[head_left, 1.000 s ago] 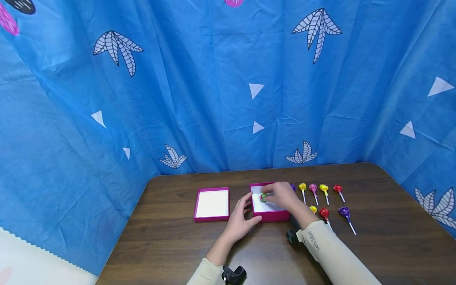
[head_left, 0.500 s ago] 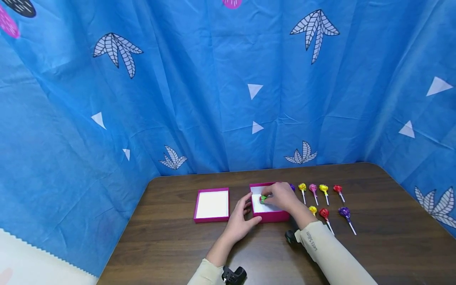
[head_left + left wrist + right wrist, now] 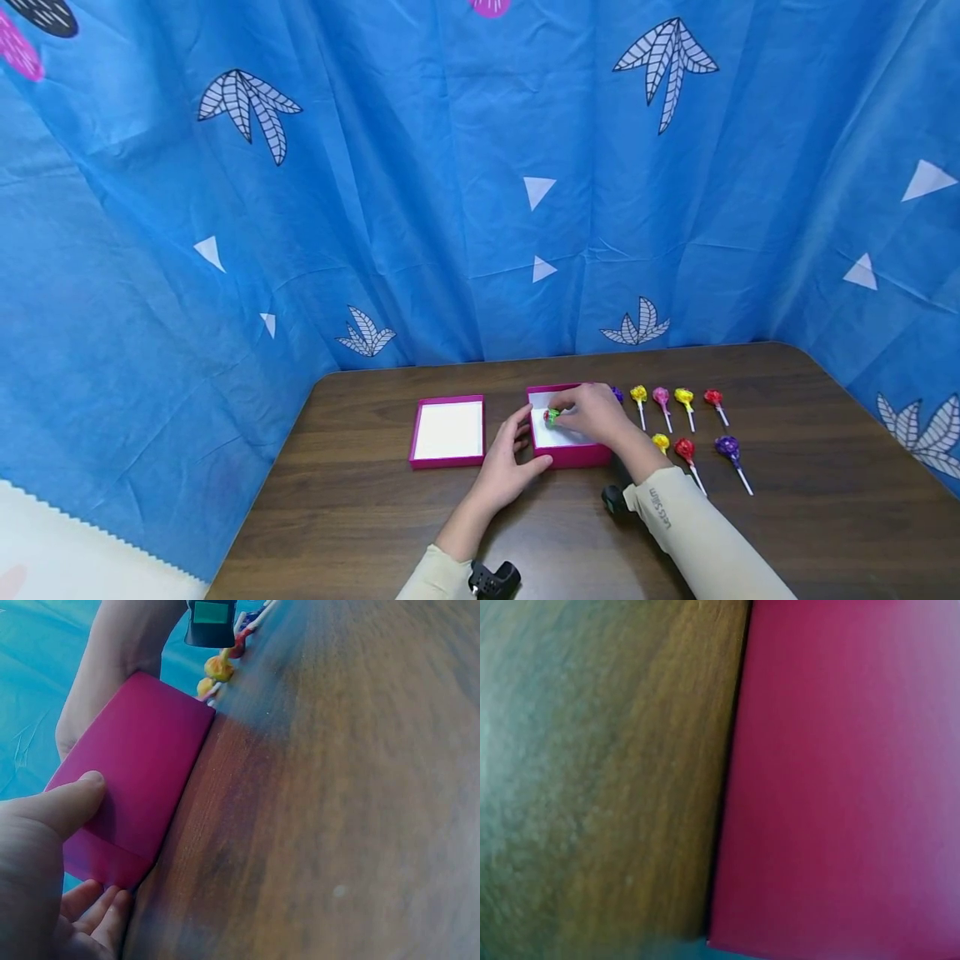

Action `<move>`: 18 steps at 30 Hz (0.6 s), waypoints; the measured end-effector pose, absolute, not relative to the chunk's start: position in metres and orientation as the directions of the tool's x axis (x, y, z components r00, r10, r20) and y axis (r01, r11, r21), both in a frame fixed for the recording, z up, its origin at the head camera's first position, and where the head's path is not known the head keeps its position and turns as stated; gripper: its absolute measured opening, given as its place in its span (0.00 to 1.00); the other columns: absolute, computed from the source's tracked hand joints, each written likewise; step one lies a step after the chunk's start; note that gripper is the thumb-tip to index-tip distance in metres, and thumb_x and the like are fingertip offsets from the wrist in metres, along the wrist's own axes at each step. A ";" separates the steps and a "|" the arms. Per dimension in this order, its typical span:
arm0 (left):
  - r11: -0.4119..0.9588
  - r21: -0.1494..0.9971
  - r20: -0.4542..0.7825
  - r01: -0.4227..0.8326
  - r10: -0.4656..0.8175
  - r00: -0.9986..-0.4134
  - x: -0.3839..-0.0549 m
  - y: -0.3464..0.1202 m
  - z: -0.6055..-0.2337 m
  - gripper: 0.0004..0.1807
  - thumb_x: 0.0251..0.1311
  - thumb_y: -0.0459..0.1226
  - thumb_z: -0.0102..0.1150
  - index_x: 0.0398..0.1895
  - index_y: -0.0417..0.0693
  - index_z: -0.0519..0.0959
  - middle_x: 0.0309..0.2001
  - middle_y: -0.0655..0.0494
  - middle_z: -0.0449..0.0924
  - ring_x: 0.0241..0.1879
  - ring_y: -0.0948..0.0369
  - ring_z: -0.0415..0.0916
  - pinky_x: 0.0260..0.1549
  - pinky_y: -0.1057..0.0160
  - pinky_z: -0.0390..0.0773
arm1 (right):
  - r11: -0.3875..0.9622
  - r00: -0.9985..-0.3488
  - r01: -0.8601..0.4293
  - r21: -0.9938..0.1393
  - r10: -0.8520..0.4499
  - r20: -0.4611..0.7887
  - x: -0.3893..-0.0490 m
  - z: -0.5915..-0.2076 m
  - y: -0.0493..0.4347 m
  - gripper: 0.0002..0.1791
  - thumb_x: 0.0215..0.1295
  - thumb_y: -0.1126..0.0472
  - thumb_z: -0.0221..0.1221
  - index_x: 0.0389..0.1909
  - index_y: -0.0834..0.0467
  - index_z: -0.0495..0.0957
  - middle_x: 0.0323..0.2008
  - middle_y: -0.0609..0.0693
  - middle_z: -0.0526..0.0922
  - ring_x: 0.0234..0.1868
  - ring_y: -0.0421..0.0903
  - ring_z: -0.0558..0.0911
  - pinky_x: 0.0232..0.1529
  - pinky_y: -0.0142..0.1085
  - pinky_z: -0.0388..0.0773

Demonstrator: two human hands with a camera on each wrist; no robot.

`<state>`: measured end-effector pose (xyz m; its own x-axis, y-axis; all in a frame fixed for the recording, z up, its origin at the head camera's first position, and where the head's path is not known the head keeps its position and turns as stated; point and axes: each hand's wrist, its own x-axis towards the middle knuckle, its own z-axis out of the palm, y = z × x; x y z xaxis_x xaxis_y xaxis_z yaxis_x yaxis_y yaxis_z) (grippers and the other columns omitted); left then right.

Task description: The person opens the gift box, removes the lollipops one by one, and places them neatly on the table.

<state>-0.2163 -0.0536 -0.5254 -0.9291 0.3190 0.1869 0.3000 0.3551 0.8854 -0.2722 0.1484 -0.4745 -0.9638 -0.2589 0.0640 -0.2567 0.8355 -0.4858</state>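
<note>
In the head view, an uncovered pink box (image 3: 573, 456) with a white inside stands on the table. My right hand (image 3: 596, 412) reaches into it and pinches a green and red lollipop (image 3: 552, 417) near the box's left side. The stick is hidden by the hand. My left hand (image 3: 501, 467) rests at the box's front left corner. In the left wrist view, its thumb (image 3: 79, 796) lies against the front wall and its other fingers are by the left side. The right wrist view holds only the box's pink wall (image 3: 840, 780) and the table.
Left of the box lies a shallow pink lid (image 3: 448, 430), white side up. Right of it, several lollipops lie in two rows, among them a purple one (image 3: 727, 450) and a red one (image 3: 686, 450). A blue curtain (image 3: 465, 208) hangs behind the brown table (image 3: 337, 517).
Inside the box, the lollipop has shifted and turned slightly in my right fingers. The left hand and the box have stayed in place.
</note>
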 end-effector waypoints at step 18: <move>0.344 0.895 0.177 0.284 0.310 -0.934 -0.217 -0.054 -0.525 0.44 0.62 0.47 0.68 0.77 0.63 0.54 0.74 0.55 0.60 0.71 0.53 0.65 0.66 0.52 0.74 | 0.758 -0.966 -0.237 -0.607 -0.248 0.068 -0.274 -0.473 0.151 0.15 0.59 0.55 0.70 0.49 0.42 0.87 0.49 0.46 0.88 0.55 0.51 0.81 0.57 0.55 0.77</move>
